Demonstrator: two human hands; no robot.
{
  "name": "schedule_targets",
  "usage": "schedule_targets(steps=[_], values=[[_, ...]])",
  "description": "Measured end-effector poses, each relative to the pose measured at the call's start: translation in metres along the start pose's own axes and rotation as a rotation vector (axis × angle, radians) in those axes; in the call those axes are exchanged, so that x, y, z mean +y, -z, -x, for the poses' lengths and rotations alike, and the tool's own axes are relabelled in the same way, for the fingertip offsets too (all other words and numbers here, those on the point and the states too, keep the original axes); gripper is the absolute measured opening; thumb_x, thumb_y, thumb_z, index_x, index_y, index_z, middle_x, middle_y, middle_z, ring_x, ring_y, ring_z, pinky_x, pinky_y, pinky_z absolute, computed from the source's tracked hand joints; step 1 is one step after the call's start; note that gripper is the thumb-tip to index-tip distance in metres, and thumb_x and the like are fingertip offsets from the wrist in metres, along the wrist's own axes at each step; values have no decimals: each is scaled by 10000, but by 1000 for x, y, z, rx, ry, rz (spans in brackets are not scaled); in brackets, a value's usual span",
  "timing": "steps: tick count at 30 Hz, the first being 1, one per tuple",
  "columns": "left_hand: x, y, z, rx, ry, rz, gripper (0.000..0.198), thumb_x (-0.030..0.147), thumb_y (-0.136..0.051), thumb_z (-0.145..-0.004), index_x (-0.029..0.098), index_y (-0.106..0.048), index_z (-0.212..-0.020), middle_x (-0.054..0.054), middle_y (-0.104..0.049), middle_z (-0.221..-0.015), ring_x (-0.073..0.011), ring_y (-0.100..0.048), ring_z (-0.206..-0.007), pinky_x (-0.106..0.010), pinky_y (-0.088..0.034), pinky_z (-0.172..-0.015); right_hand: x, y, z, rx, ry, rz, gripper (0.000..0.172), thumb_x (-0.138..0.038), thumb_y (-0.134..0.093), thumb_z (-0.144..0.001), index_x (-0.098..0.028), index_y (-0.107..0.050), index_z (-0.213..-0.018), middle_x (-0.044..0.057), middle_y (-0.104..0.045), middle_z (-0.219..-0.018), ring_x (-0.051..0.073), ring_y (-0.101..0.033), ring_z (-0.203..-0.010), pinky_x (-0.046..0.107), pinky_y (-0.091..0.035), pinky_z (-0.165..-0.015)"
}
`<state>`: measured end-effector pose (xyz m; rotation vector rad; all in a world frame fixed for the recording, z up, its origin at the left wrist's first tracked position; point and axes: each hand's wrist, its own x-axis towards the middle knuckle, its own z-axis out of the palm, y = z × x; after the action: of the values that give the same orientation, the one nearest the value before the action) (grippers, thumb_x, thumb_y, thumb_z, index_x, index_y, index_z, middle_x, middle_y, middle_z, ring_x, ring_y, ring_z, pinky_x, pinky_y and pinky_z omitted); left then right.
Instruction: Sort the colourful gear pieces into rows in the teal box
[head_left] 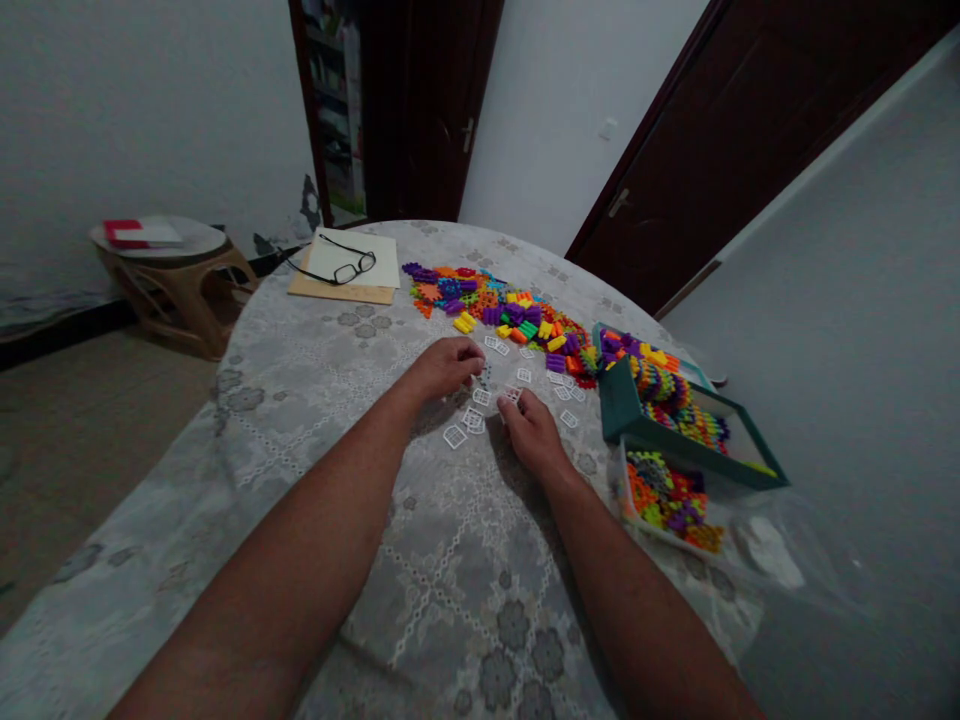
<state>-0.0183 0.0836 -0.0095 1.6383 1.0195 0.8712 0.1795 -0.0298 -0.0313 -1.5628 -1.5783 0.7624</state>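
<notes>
R hand (pixel 535 432) is pinching a white frame pc (pixel 514 393) btwn thumb & index finger, over the middle of the surface (pixel 427 560). L hand (pixel 447 368) is curling w/ fingertips close tog., a bit farther fwd; can't tell if it's gripping anything, tips too small & dim. More white window-shaped pcs (pixel 455 436) are lying loose btwn & around both hands, a few overlapping, some out past R hand. A long heap of coloured plastic pcs (pixel 487 300) (purple, orange, yellow, green etc.) is spreading beyond the hands, running toward the R side. There, a dk green box (pixel 619 402) is holding rows of coloured gears, w/ a clear tub (pixel 624 485) of more gears sitting just on its near side. Far L, black-framed glasses (pixel 336 281) are resting on a pale sheet (pixel 384 256). Beyond the surface, L side, a stool (pixel 180 290) is carrying a red-&-white item (pixel 142 233).
</notes>
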Motion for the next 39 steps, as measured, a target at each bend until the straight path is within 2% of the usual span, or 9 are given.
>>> schedule_targets(steps=[4, 7, 9, 14, 22, 26, 31, 35, 39], values=[[-11, 12, -7, 360, 83, 37, 113, 272, -660, -899, 185, -727, -925, -50, -775, -861, -147, -653, -643, -261, -541, -596, -6, -3, 7, 39, 112, 164, 293, -478, -555, -1052, -260, -520, -859, -3, -615, -829, 206, -584, -820, 312, -449, -760], [-16, 14, -8, 501, 130, 142, 150, 297, -637, -918, 180, -713, -973, -65, -782, -919, -136, -646, -655, -256, -565, -613, -14, -11, 12, -29, 270, 318, 133, -342, -588, -1041, -245, -578, -951, 64, -669, -1035, 240, -632, -1009, 342, -487, -906], [-17, 14, -8, 508, 127, 138, 163, 319, -640, -918, 184, -714, -974, -65, -786, -930, -138, -656, -674, -254, -575, -632, -20, -17, 14, -103, 301, 430, 46, -284, -619, -1036, -241, -620, -1053, 96, -674, -1164, 256, -639, -1088, 347, -498, -936], [-13, 13, -4, 448, 91, -29, 180, 344, -641, -901, 193, -731, -939, -48, -786, -874, -156, -650, -626, -256, -514, -582, -33, -27, 16, -165, 205, 608, 85, -292, -686, -1053, -251, -655, -1120, 97, -645, -1255, 243, -644, -1032, 327, -510, -860], [-11, 19, -8, 437, 108, -294, 202, 381, -663, -897, 233, -772, -979, 40, -734, -728, -167, -668, -639, -254, -481, -618, -37, -16, 11, -92, 176, 450, 136, -286, -776, -1007, -247, -722, -1125, 3, -708, -1148, 187, -669, -1097, 238, -501, -905], [-8, 21, -7, 476, 191, -324, 202, 446, -663, -911, 302, -776, -993, 73, -744, -700, -182, -700, -682, -242, -492, -609, -46, 1, 18, -85, 182, 444, 132, -267, -795, -989, -275, -727, -1101, -48, -728, -1069, 167, -684, -1054, 224, -497, -904], [-10, 22, -6, 500, 212, -335, 190, 489, -668, -922, 353, -746, -1029, 95, -852, -858, -179, -752, -803, -257, -546, -704, -60, 69, 54, 30, 195, 405, 127, -250, -748, -1008, -266, -708, -1128, -7, -733, -1105, 184, -675, -1049, 273, -500, -944], [-12, 21, -5, 500, 196, -278, 212, 544, -674, -916, 362, -732, -1009, 106, -847, -816, -189, -757, -787, -288, -566, -717, -49, 160, 100, 347, 152, 413, 105, -327, -672, -1016, -237, -715, -1048, 38, -736, -1038, 206, -665, -916, 311, -498, -873], [-13, 20, -9, 479, 192, -385, 188, 518, -639, -928, 357, -727, -970, 107, -763, -686, -195, -735, -756, -272, -522, -683, -16, 255, 139, 627, -43, 602, 202, -390, -649, -987, -219, -746, -1036, 69, -765, -1002, 231, -668, -880, 335, -493, -840]])
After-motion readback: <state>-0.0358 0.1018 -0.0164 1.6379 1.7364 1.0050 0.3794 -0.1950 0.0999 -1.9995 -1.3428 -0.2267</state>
